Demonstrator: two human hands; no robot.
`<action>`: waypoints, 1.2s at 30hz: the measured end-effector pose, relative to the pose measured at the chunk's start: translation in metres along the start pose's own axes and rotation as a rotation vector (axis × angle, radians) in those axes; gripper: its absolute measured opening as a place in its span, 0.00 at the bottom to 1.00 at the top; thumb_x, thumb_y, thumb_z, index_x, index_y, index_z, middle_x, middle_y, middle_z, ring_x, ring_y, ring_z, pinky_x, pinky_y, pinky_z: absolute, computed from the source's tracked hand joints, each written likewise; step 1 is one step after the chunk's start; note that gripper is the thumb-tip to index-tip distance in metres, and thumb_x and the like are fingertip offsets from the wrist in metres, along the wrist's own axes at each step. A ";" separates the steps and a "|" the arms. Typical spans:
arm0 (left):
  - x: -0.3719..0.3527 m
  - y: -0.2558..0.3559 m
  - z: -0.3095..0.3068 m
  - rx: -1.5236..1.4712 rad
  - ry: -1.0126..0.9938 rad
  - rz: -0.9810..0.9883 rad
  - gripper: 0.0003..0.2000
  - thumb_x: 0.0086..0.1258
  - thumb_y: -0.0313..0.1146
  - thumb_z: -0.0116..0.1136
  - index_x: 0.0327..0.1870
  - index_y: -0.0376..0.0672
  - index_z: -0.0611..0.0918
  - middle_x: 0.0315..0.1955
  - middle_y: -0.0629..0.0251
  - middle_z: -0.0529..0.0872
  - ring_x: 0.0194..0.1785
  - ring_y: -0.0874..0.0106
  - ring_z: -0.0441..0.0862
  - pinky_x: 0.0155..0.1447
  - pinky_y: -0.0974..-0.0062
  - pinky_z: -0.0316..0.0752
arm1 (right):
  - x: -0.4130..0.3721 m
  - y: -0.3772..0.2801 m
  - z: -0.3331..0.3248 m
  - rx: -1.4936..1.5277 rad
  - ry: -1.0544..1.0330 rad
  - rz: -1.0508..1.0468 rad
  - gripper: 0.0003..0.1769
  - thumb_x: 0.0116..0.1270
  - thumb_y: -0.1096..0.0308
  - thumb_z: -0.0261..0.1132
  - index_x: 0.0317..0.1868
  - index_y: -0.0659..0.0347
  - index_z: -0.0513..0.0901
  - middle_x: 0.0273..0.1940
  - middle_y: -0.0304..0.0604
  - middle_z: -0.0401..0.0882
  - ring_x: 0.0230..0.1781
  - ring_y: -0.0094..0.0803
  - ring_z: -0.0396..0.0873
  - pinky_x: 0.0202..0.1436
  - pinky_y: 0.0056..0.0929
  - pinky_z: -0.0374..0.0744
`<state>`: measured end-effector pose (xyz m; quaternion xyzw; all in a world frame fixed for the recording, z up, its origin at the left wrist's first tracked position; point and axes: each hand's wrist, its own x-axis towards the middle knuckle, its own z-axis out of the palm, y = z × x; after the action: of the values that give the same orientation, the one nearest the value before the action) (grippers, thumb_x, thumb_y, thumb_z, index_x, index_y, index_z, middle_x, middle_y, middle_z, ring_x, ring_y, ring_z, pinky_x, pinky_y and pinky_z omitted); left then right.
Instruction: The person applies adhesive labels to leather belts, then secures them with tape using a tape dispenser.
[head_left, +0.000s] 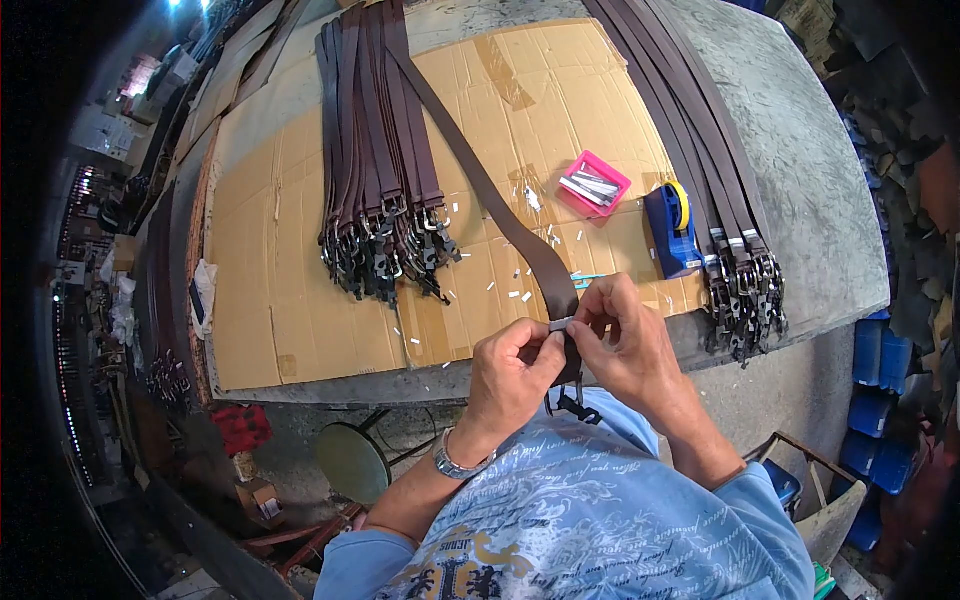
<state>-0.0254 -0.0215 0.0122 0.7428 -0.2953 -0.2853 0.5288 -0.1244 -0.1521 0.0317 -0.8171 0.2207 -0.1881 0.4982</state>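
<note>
A dark brown leather belt [487, 193] runs down from the pile to the table's front edge, where its buckle end [575, 405] hangs close to my shirt. Across the belt lies a small white label strip [562, 324]. My left hand [515, 375] is closed, thumb and forefinger pinching the strip and belt from the left. On the other side my right hand [630, 345] pinches the strip's right end with thumb and fingertips. Behind my right fingers a thin turquoise tool [588, 277] shows in part.
Belts with buckles [375, 190] lie left on taped cardboard [270, 230]; another belt bundle [715, 160] lies right. A pink tray [597, 186] of strips and a blue tape dispenser [672, 230] stand between them. White scraps [515, 294] are scattered about. A round stool [352, 463] stands below.
</note>
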 end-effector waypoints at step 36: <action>0.001 -0.010 -0.004 -0.092 -0.069 0.010 0.08 0.70 0.30 0.59 0.32 0.34 0.79 0.21 0.69 0.80 0.25 0.83 0.75 0.29 0.80 0.69 | 0.006 0.019 -0.014 -0.173 -0.012 0.262 0.24 0.56 0.66 0.71 0.50 0.62 0.70 0.26 0.45 0.78 0.28 0.38 0.80 0.31 0.37 0.75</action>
<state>-0.0206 -0.0174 0.0037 0.7058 -0.3037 -0.3213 0.5535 -0.1302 -0.1739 0.0212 -0.8223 0.3381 -0.0968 0.4473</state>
